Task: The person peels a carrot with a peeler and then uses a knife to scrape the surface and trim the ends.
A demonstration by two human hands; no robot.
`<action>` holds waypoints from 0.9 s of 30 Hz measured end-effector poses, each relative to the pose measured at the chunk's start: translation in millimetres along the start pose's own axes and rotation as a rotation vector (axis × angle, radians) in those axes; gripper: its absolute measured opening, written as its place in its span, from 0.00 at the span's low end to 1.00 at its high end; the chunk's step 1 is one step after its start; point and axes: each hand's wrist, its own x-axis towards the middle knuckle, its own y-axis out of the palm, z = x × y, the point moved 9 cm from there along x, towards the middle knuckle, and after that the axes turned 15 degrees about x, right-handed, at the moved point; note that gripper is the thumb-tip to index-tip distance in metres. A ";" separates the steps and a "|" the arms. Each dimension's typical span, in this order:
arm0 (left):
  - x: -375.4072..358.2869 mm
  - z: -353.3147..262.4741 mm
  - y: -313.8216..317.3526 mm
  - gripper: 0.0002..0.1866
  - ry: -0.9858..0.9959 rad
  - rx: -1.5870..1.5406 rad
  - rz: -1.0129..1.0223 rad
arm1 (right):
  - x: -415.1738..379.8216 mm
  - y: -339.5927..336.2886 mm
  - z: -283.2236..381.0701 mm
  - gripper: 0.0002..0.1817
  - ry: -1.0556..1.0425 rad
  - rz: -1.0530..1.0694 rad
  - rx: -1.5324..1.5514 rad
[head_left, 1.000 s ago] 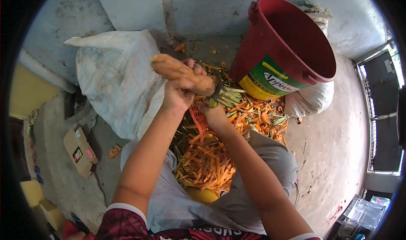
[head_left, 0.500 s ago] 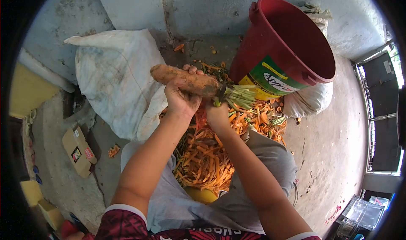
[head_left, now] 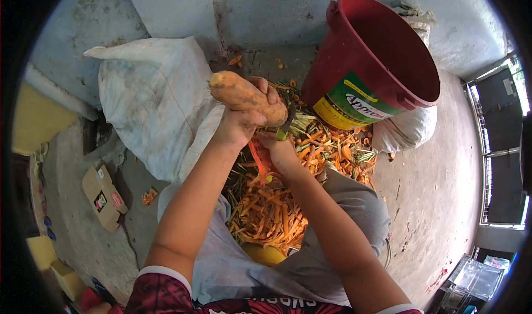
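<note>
My left hand (head_left: 246, 117) is wrapped round a thick, dirt-streaked carrot (head_left: 235, 95), held tilted in front of me with its blunt tip up and to the left. At the carrot's lower right end is the dark blade of a knife (head_left: 285, 124) with a yellow-green part. My right hand (head_left: 275, 145) is closed on the knife just beneath that end, its fingers partly hidden. Cut green stalks (head_left: 301, 122) show just right of the blade. Below the hands lies a heap of orange peelings (head_left: 271, 214), with red netting (head_left: 259, 156) hanging above it.
A large dark red bucket (head_left: 346, 59) stands at the back right, with a white sack (head_left: 407, 131) behind it. On the left is a big white sack (head_left: 149, 103), close to my left arm. A cardboard box (head_left: 102, 197) lies on the floor. A yellow rim (head_left: 263, 255) shows between my legs.
The leafy green stalks have come off the carrot's end and now appear lower, beyond the blade. The carrot has tilted and shifted slightly right, and more red netting shows.
</note>
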 end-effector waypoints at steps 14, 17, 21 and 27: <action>-5.6 42.7 -33.5 0.15 -0.119 -0.416 -0.342 | -8.2 -26.6 31.3 0.10 -0.176 -0.354 -0.186; 3.3 40.5 -30.2 0.16 -0.164 -0.374 -0.284 | -8.5 -26.6 30.7 0.11 -0.099 -0.405 -0.105; 4.4 41.5 -33.7 0.18 -0.254 -0.169 -0.274 | -4.8 -27.2 50.9 0.11 -0.134 -0.371 -0.032; -1.6 39.6 -47.0 0.15 -0.314 0.015 -0.352 | -8.1 -24.1 56.8 0.12 -0.016 -0.287 -0.125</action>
